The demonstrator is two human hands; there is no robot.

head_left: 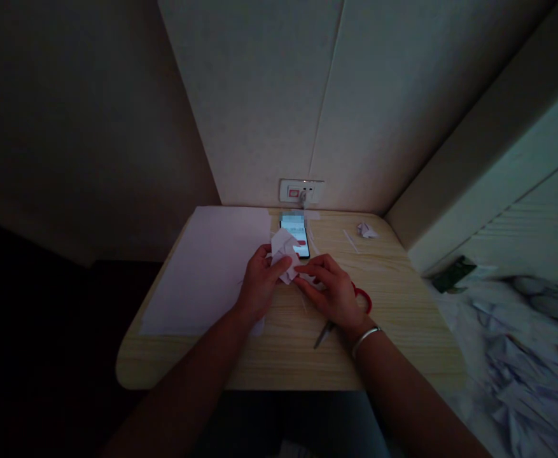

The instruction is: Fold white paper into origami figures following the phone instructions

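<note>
A small piece of folded white paper (284, 249) is held up over the middle of the wooden table (307, 369). My left hand (259, 283) grips it from the left, thumb across its front. At its lower right edge, my right hand (331, 289) pinches the paper between thumb and fingers. Just behind the paper lies a phone (301, 235) with a lit screen, partly covered by it. Under my right hand and wrist are scissors (363, 300) with red handles; their blades point toward the front edge and the middle is hidden.
White paper sheets (212, 267) cover the table's left side. A small folded paper piece (366, 230) and a thin paper strip (350, 240) lie at the back right. A wall socket (301, 191) holds a plug. Right of the table is a bed-like surface with crumpled fabric (522, 381).
</note>
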